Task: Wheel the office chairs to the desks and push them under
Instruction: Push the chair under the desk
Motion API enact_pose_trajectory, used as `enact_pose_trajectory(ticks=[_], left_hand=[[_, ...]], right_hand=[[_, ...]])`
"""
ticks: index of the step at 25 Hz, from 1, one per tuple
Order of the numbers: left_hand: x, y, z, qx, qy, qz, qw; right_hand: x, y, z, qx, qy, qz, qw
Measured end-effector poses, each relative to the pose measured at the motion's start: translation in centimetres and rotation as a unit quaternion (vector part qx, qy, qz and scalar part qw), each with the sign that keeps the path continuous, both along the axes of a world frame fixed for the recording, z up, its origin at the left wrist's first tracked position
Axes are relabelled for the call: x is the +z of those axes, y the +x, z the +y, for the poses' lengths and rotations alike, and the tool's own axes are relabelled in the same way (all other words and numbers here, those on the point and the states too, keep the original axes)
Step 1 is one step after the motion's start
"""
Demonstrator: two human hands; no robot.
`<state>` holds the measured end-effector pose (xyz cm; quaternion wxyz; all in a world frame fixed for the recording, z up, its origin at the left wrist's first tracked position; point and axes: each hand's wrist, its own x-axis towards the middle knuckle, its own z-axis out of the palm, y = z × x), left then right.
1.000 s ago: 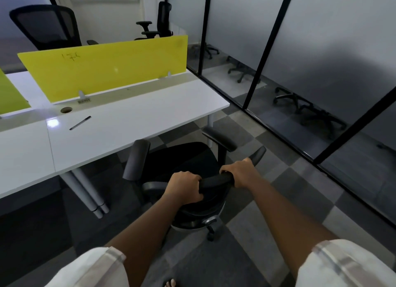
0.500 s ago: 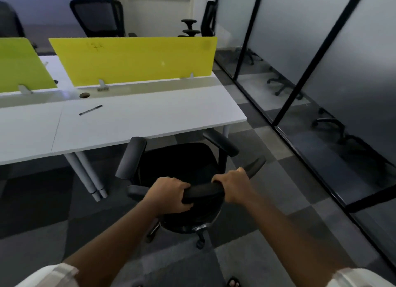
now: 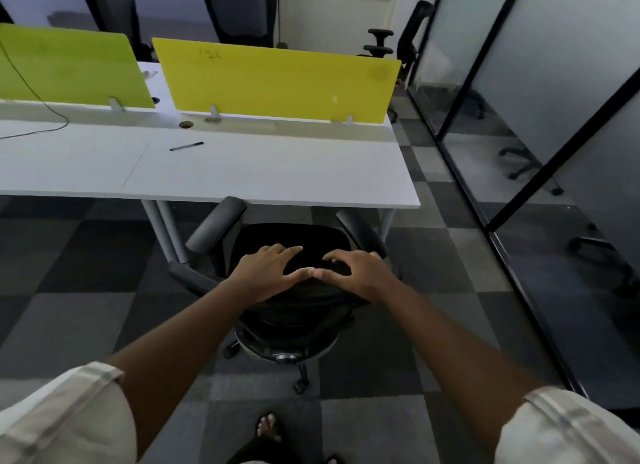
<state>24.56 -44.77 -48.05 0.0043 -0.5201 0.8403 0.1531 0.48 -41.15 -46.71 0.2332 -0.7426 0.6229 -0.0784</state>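
head view shows your left hand point(image 3: 266, 271) and right hand point(image 3: 360, 273) laid on the top edge of the black mesh-backed office chair point(image 3: 287, 255), fingers spread and mostly straight, thumbs nearly touching, pressing rather than clasping. the chair sits square to the white rectangular desk point(image 3: 242, 172), its padded grey armrests point(image 3: 216, 226) just at the front edge and the seat not yet underneath. it will likely roll easily on its casters over the checked grey carpet tiles point(image 3: 86, 290), though the swivel seat may twist if you push off centre. the backrest rim is stiff enough to push on, so keep both palms balanced there. watch whether the armrests pass below the desktop; from this angle you cannot tell. the black pen point(image 3: 186, 146) and yellow divider panel point(image 3: 277, 80) lie well apart from your push.
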Motion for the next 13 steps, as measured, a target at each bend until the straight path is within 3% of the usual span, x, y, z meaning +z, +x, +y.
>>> enact_pose_trajectory(ticks=[4, 8, 13], left_hand=[[-0.4, -1.6, -2.8, 0.039, 0.000, -0.028, 0.999], [-1.6, -3.7, -6.8, 0.061, 0.014, -0.071, 0.995], [-2.8, -9.0, -12.6, 0.024, 0.030, -0.087, 0.995]], right_hand=[[-0.5, -2.5, -3.2, -0.066, -0.023, -0.018, 0.997], [-1.8, -5.4, -5.8, -0.124, -0.027, 0.035, 0.991], [-3.8, -10.7, -9.1, -0.161, -0.021, 0.068, 0.984]])
